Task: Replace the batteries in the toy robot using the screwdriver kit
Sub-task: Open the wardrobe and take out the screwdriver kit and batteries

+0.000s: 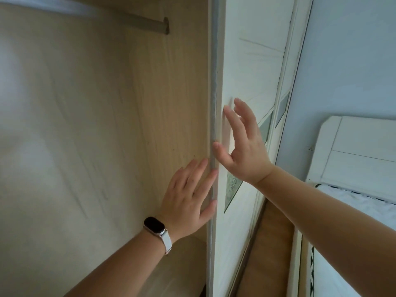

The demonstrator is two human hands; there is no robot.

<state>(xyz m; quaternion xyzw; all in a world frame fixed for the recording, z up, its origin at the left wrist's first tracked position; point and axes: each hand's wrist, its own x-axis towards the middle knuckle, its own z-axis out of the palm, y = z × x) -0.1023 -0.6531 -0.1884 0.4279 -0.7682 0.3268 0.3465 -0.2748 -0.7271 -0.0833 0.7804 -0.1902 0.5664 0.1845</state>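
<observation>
No toy robot, batteries or screwdriver kit show in this view. I face a wardrobe with a white sliding door (242,61). My left hand (188,196), with a watch on its wrist, lies flat with straight fingers against the door's grey edge strip (214,82). My right hand (244,144) is spread open on the door's white front, its thumb touching the edge strip. Neither hand holds anything.
The open wardrobe compartment (96,125) has light wood walls and a hanging rail (141,21) at the top. A wooden floor strip (272,249) runs between the wardrobe and a white bed with its headboard (353,151) at the right.
</observation>
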